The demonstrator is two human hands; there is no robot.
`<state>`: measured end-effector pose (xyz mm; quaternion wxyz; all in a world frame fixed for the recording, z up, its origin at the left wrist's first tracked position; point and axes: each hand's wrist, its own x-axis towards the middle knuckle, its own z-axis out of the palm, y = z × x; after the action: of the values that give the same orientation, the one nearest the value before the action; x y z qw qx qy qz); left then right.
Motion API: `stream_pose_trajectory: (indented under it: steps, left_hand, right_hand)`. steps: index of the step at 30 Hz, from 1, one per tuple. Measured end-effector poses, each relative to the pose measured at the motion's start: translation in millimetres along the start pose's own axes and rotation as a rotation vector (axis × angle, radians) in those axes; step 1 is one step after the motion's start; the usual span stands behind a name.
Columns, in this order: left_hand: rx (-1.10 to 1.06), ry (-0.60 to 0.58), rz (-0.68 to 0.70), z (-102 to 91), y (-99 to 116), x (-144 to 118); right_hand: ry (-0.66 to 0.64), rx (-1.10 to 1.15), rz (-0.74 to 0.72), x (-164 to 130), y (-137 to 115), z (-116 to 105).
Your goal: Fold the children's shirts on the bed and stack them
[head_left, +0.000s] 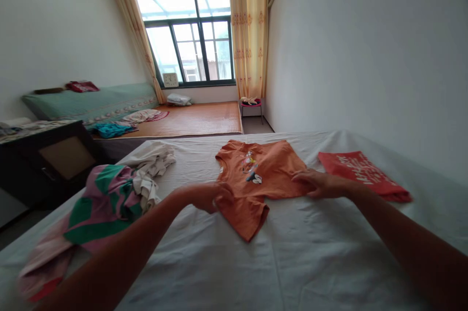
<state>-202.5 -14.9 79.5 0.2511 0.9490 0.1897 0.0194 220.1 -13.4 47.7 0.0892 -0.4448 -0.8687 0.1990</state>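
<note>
An orange T-shirt with a cartoon print lies sideways on the white sheet, its neckline to the left and one sleeve pointing toward me. My left hand grips it at the near shoulder, with the fingers closed on the cloth. At the hem on the right, my right hand pinches the near corner between thumb and fingers. Beyond that hand lies a folded red garment with white lettering.
Crumpled clothes, including a pink and green garment and a beige one, lie on the left. A dark cabinet stands beyond them. A second bed with a brown mat is under the window; a white wall borders the right.
</note>
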Motion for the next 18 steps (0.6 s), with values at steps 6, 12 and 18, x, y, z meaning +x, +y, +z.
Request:
stream_pose_trajectory:
  steps: [6, 12, 18]
  left_hand:
    - [0.218, 0.261, -0.202, 28.7, 4.5, -2.6]
    - [0.112, 0.271, -0.295, 0.2, 10.9, -28.2]
    - [-0.214, -0.059, -0.111, -1.4, 32.4, -55.0]
  right_hand:
    - [0.21, -0.17, 0.039, -3.1, -1.2, 20.0]
    - [0.336, -0.138, 0.134, -21.9, -21.3, -9.4]
    - [-0.144, 0.239, 0.091, -61.2, -35.1, -23.4]
